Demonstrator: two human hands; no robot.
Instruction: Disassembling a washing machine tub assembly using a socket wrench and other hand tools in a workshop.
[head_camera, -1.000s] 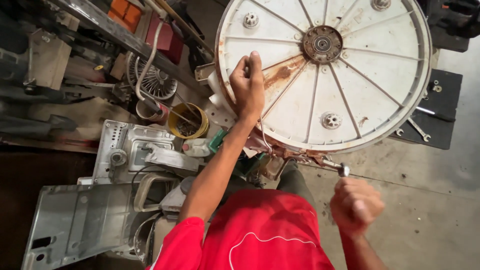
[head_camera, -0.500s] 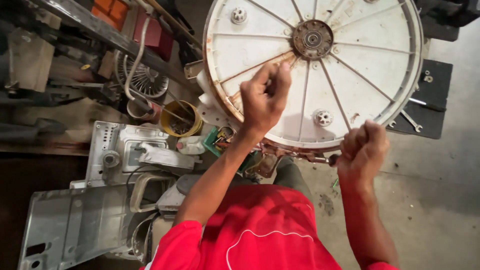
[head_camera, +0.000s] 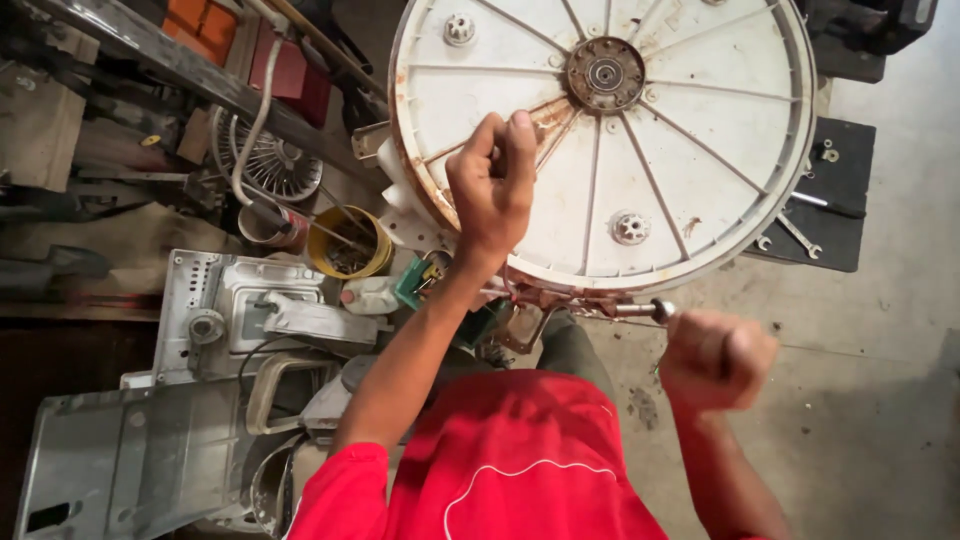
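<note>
White ribbed drum under left hand

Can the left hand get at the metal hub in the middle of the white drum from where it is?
Probably yes: the left hand rests on the white drum beside the hub, with only bare ribs between.

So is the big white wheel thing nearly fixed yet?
Hard to say. Done: the round white tub sits tipped up, its ribbed, rusty base bared. In hand: the left hand rests on the base, and the right hand is a fist around a metal tool at the lower rim. Left: wrenches and loose parts lie around.
</note>
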